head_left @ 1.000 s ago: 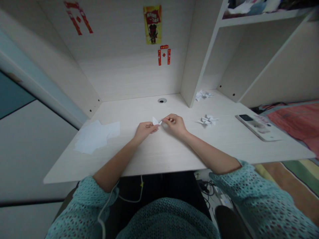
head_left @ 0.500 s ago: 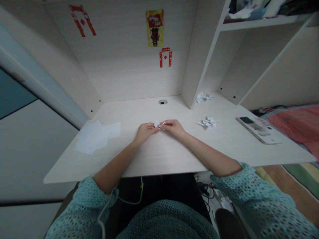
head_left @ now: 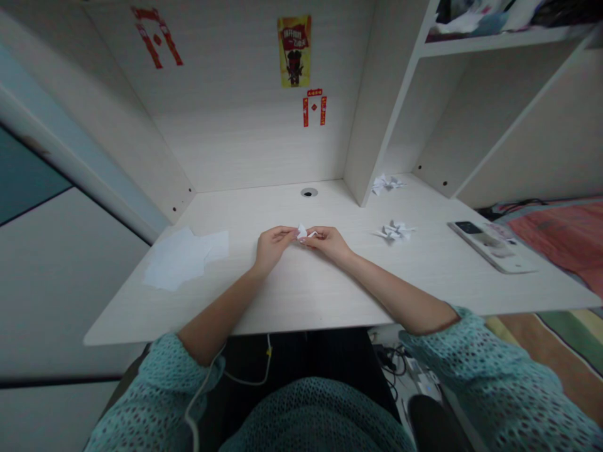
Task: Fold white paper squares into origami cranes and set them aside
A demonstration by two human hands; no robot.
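A small piece of folded white paper (head_left: 302, 232), pointed and crane-like in shape, is held just above the middle of the desk. My left hand (head_left: 274, 245) pinches its left side between thumb and fingers. From the right, my right hand (head_left: 330, 241) grips the other side, and a thin white point sticks out by its fingers. Fingers cover part of the paper. To the right of my hands lies a small heap of folded paper figures (head_left: 396, 232); a second heap of folded figures (head_left: 387, 183) lies farther back by the upright panel.
Flat white paper sheets (head_left: 176, 260) lie overlapping on the left of the desk (head_left: 301, 301). A white phone-like slab (head_left: 492, 248) rests at the right. An upright panel (head_left: 381, 113) divides the back. A white cable (head_left: 247, 382) hangs below the front edge.
My left hand's fingers have shifted up and straightened on the paper. The paper has turned slightly and shows a different outline. My right hand stays nearly in place.
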